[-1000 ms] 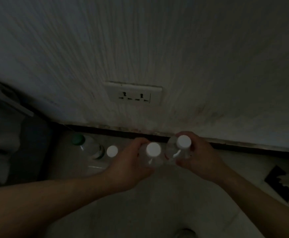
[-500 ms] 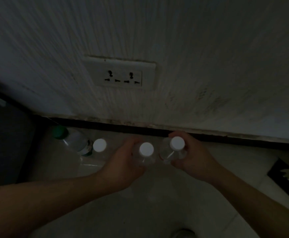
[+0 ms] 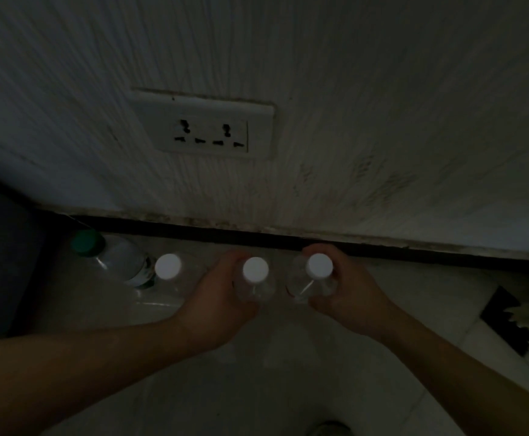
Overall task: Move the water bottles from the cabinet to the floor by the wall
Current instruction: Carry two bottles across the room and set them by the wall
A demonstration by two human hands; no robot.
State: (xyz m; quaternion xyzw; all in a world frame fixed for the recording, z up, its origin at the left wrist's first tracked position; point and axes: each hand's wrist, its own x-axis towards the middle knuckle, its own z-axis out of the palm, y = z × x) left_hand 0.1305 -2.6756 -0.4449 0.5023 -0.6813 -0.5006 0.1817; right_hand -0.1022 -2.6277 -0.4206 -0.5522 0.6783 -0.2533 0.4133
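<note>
Two hands | left hand (image 3: 222,306) grips white-capped bottle (image 3: 254,280) | right hand (image 3: 348,297) grips second bottle (image 3: 315,275)

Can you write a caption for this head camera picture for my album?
Left hand and right hand each hold a white-capped bottle by the wall.

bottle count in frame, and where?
4. Green-capped bottle leftmost by the wall; white-capped bottle beside it on the floor; one in the left hand at; one in the right hand at. More could hide off-frame.
</note>
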